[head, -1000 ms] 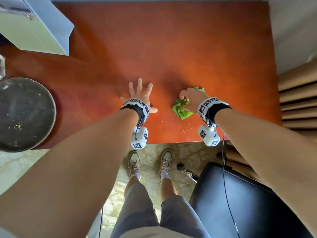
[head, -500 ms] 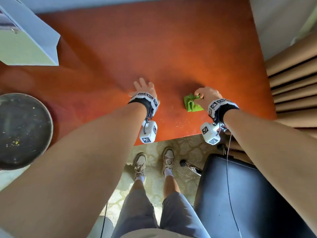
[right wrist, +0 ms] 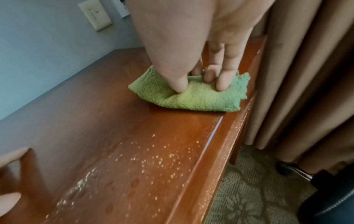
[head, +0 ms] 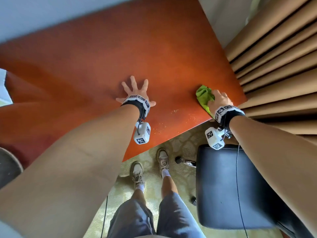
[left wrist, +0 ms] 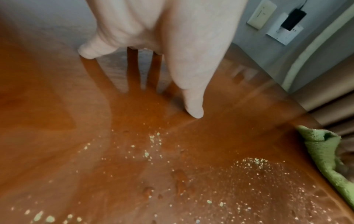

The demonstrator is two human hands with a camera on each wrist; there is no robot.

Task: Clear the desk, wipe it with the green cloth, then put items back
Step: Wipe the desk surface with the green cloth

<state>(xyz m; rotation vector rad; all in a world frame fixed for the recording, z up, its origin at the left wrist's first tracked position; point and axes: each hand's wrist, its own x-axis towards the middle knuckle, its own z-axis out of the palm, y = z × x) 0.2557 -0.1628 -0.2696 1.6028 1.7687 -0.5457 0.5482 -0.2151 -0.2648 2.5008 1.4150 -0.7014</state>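
The reddish-brown desk (head: 120, 54) fills the upper head view. My right hand (head: 218, 99) grips the bunched green cloth (head: 204, 96) against the desk top at its near right corner; in the right wrist view thumb and fingers curl into the cloth (right wrist: 193, 97). My left hand (head: 135, 89) lies flat on the desk with fingers spread, holding nothing. Pale crumbs (head: 175, 117) are scattered near the front edge between the hands, also seen as crumbs (left wrist: 249, 165) in the left wrist view, where a corner of the cloth (left wrist: 323, 153) shows at the right.
A black chair seat (head: 228, 186) stands below the right arm. Tan curtains (head: 277, 54) hang at the desk's right side. A dark round plate (head: 8, 167) shows at the left edge. Wall outlets (left wrist: 281, 24) sit behind the desk. Patterned carpet (head: 151, 169) lies underfoot.
My right hand has dragged the green cloth rightward to the desk's near right corner. The left hand's fingers have spread again. The view has swung right, so the white box has left the frame.
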